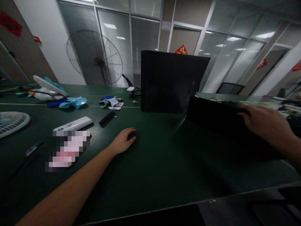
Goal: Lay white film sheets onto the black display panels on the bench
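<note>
Here's the right hand (265, 124), over on the right, fingers and thumb clamped on the upper edge of a black panel (211, 125). That panel stands tilted on the right side of the green worktop (150, 175), its left end just in front of a tall black box (174, 81); whether the two touch, I can't tell. The left hand (123, 141) is empty, thumb and fingers apart, low over the middle of the worktop, and contact there is hard to call. Just beyond it to the left lies a short black bar (107, 119), then a white elongated device (74, 124), with a pixelated pale item (70, 149) on its near side. Farther out, crumpled pieces of cloth or paper (113, 102) sit left of the box, light-blue fan blades (73, 102) left of those. A white grille (13, 123) pokes in at far left, and a big caged fan (100, 61) stands behind the worktop.
</note>
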Tool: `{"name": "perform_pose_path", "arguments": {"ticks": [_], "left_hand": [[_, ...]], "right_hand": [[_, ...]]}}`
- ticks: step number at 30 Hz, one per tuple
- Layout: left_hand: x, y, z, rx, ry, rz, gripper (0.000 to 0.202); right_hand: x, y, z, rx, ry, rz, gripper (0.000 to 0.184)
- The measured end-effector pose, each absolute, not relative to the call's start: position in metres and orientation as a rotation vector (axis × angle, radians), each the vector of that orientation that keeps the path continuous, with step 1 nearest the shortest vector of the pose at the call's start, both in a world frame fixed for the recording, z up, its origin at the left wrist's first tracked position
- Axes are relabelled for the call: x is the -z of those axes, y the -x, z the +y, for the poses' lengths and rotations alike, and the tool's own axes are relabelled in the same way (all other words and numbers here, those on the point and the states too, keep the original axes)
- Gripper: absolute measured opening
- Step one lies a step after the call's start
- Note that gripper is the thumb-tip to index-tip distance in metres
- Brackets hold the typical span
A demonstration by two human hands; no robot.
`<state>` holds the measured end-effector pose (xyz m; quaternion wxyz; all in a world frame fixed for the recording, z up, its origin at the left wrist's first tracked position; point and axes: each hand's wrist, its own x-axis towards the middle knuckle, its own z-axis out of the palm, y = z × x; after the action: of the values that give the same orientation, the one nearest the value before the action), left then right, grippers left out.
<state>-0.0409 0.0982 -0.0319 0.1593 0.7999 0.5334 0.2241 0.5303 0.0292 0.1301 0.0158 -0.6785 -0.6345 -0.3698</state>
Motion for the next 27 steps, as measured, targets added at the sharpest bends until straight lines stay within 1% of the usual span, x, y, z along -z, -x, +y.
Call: {"name": "perform_pose_path", "arguments": {"ticks": [4, 11, 14, 17, 19, 24, 27], "left_hand": [[0.033, 0.042, 0.098, -0.65, -2.298, 1.526, 0.054], [0.037, 0.045, 0.099, -0.644, -2.31, 1.506, 0.055], [0.038, 0.046, 0.099, -0.653, -2.313, 1.496, 0.056], [0.036, 0.046, 0.098, -0.645, -2.303, 1.505, 0.054], [0.034, 0.046, 0.097, -0.641, -2.289, 1.513, 0.052], [0.033, 0.046, 0.097, -0.635, -2.278, 1.515, 0.052], [0.035, 0.047, 0.099, -0.637, -2.278, 1.506, 0.053]], "right_hand": [[-0.123, -0.53, 0.026, 1.16, 2.144, -1.956, 0.055], [-0.107, -0.531, 0.015, 1.131, 2.07, -2.059, 0.043], [-0.091, -0.538, 0.017, 1.05, 2.151, -2.12, 0.039], [-0.069, -0.545, 0.021, 1.011, 2.129, -2.218, 0.037], [-0.051, -0.547, 0.024, 0.98, 2.057, -2.296, 0.038], [-0.021, -0.543, 0.031, 0.929, 1.931, -2.37, 0.053], [-0.023, -0.539, 0.032, 1.02, 1.88, -2.356, 0.048]]}}
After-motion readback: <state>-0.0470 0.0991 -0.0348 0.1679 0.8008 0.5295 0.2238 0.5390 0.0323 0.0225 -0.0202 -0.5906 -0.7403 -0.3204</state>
